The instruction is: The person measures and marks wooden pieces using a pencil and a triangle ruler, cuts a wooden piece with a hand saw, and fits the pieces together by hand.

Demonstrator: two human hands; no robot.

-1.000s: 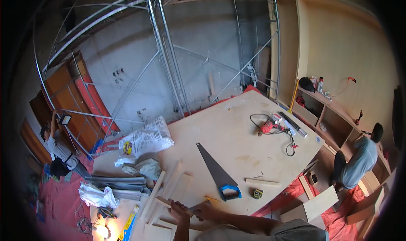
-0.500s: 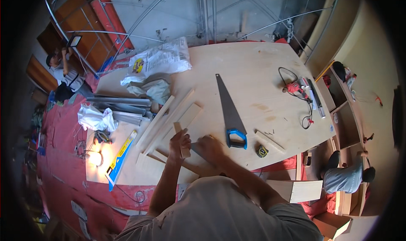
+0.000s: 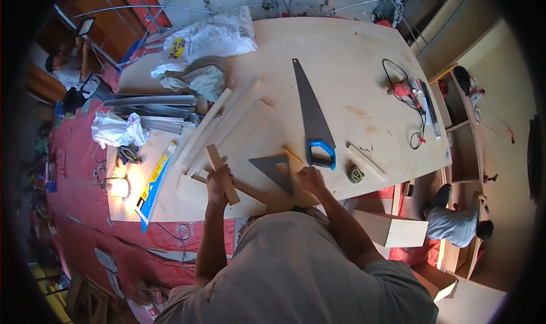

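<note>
Left of the triangle, the left hand grips a stick; just right of it, the right hand curls its fingers in.

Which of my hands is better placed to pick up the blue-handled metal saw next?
Likely your right hand: it's close to the saw's handle and looks empty. Your left hand is farther away and holds a flat, brown wooden strip.
</note>
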